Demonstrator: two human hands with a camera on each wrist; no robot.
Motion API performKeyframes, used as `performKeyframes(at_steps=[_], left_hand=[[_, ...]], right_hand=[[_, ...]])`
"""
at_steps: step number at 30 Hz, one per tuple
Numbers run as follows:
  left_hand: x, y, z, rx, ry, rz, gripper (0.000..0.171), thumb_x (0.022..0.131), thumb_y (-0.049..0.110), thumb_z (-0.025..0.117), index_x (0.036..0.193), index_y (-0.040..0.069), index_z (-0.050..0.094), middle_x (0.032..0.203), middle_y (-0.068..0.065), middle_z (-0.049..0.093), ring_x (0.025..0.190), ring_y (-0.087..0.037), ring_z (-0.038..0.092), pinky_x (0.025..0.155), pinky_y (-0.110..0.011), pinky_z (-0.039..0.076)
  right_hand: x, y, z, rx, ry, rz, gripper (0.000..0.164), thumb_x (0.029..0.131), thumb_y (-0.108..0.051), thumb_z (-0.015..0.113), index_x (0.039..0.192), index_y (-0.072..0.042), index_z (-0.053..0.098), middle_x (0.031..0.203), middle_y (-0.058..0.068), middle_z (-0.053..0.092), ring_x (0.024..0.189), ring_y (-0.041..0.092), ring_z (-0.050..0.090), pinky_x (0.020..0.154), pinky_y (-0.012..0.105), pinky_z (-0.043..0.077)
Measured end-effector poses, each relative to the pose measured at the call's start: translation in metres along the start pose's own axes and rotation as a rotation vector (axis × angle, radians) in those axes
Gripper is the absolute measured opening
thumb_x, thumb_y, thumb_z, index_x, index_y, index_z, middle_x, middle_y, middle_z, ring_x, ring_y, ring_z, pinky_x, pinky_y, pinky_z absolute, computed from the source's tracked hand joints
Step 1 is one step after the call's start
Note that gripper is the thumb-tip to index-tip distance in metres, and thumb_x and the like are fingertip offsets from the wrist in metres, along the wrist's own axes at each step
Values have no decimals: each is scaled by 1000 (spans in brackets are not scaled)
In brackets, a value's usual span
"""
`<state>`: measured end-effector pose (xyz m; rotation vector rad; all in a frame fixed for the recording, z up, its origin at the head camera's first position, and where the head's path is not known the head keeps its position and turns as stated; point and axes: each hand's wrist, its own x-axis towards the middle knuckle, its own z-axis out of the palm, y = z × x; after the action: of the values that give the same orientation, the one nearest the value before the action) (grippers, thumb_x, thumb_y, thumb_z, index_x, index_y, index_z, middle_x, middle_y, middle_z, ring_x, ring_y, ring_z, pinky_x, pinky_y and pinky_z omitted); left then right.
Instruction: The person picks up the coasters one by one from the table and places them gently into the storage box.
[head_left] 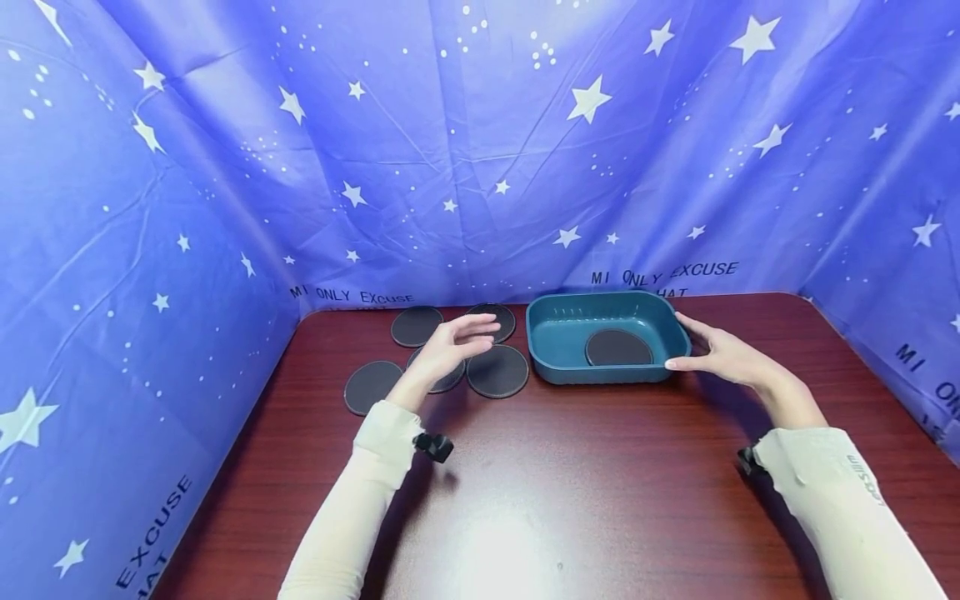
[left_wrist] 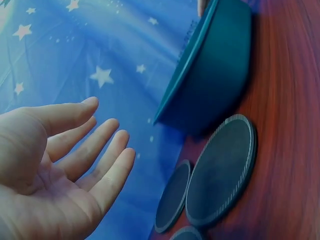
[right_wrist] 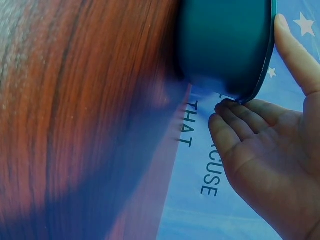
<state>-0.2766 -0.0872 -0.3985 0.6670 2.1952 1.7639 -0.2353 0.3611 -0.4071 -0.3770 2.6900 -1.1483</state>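
Observation:
My left hand (head_left: 450,347) is held above several black round coasters (head_left: 497,372) with pale stitched rims, left of a teal basin (head_left: 585,375). Its fingers are relaxed and slightly bent, with nothing between them and the thumb in the left wrist view (left_wrist: 75,170). At the basin's right end is my right hand (head_left: 723,354), its thumb at the front corner and its fairly straight fingers along the end wall. The right wrist view shows those fingertips (right_wrist: 220,107) right at the basin's edge. One black coaster (head_left: 618,347) lies flat inside the basin.
The reddish-brown wooden table (head_left: 570,467) reaches back to a blue star-printed cloth (head_left: 480,167), which also hangs at both sides. A coaster (head_left: 373,387) lies farthest left, partly beside the left wrist. Black straps (head_left: 435,447) show at both cuffs.

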Motion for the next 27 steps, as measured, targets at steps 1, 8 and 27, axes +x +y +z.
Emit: performKeyframes(at_steps=[1,8,27], left_hand=[[-3,-1,-4,6,11,0,46,97,2,60,142,1,52,140,-23,58,130,-45,54,105,-35,52],[-27,-11,-29,16,77,3,48,96,-1,60,142,-4,50,140,-29,55,129,-48,52,101,-27,54],[-84,-40,-89,51,249,-20,49,94,-4,60,141,-7,48,138,-37,52,106,-2,68,90,-13,54]], right_hand=[[0,0,0,1,1,0,97,91,-23,73,158,4,9,157,36,26,140,51,37,87,-4,34],[1,1,-1,13,-4,15,98,91,-25,73,159,1,8,158,34,26,142,51,35,86,-4,34],[2,3,0,1,-10,36,99,91,-25,73,159,-1,6,159,33,23,143,51,32,114,47,39]])
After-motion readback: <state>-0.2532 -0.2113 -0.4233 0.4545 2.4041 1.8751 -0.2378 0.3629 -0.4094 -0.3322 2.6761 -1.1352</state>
